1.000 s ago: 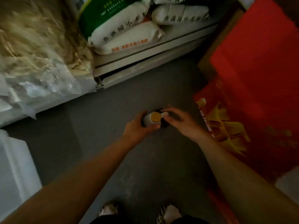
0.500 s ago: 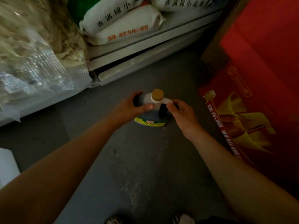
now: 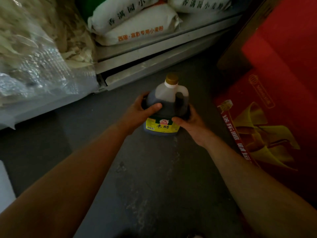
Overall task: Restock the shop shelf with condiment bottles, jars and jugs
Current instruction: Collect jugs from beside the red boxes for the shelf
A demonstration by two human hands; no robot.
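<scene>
A plastic jug point(image 3: 167, 100) of dark liquid, with a gold cap and a yellow-green label, stands low over the grey floor point(image 3: 154, 177). My left hand point(image 3: 140, 112) grips its left shoulder, thumb across the front. My right hand point(image 3: 192, 121) clasps its right side beside the moulded handle. Whether the base touches the floor I cannot tell. Just beyond the jug runs the grey bottom shelf point(image 3: 154, 48) of the shop rack.
White flour sacks point(image 3: 137, 30) lie on the bottom shelf. A large plastic bag of pale dried goods point(image 3: 37, 54) bulges at the left. Red cartons point(image 3: 274, 100) with gold print stand close on the right. A white box edge point(image 3: 5, 182) shows at far left.
The view has dropped closer to the jug. Its side and label show now instead of only the cap, and both hands have shifted from near the cap to the jug's body.
</scene>
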